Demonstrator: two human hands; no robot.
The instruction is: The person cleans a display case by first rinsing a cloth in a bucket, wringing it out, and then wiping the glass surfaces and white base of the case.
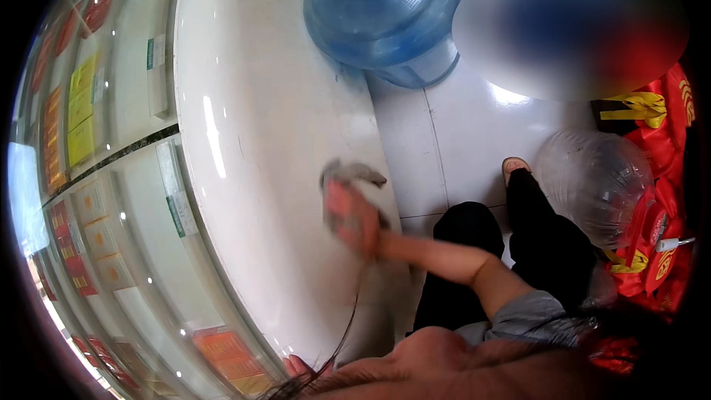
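Note:
My right hand [353, 216] presses a grey cloth [361, 172] against the smooth white lower panel [266, 139] of a display cabinet. Motion blurs the hand and the cloth. Only the fingertips of my left hand [296, 365] show at the bottom, by the panel's edge; my face and hair hide the rest, so its grip cannot be made out. Behind the panel's edge rise glass shelves [133, 200] holding yellow boxes [81, 108], cream boxes [105, 233] and red-orange boxes [228, 353].
A large blue water-cooler bottle [383, 11] stands on the tiled floor [414, 139] against the panel. To the right are a clear plastic bag [597, 186] and red bags [664, 150] with yellow ribbons. My black-trousered legs [466, 233] are bent beside the panel. A blurred oval covers the upper right.

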